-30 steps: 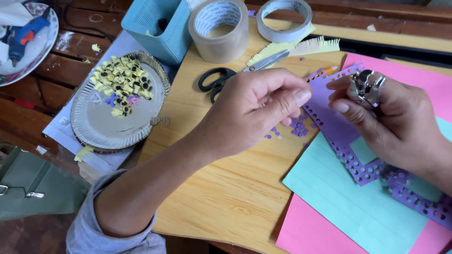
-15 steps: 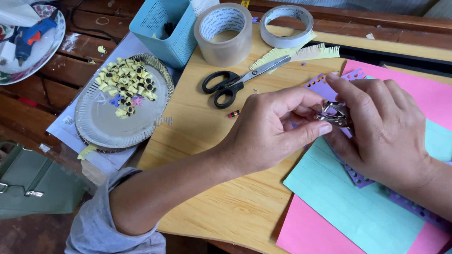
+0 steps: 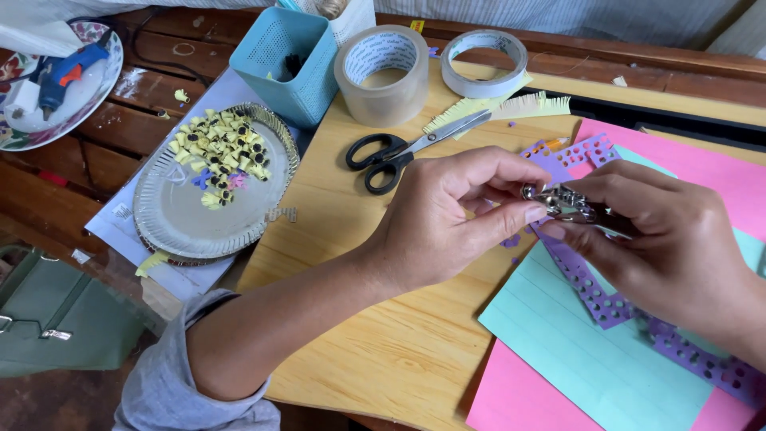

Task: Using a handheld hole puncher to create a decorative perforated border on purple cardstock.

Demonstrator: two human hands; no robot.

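A small shiny metal punch tool (image 3: pixel 562 201) is held above the worktop, pinched between the fingertips of the left hand (image 3: pixel 447 219) and the right hand (image 3: pixel 666 243). Silver and glinting, it lies roughly level, its rounded end toward the left thumb, its far end hidden under the right fingers. Directly beneath it lies a strip of purple paper (image 3: pixel 586 271), perforated with rows of small round holes, running diagonally across the mint-green sheet (image 3: pixel 590 359) and the pink sheet (image 3: pixel 702 172).

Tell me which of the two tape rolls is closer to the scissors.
The taller, brownish clear roll, beside the blue basket, is closer to the scissors. The flatter whitish roll lies farther back to its right.
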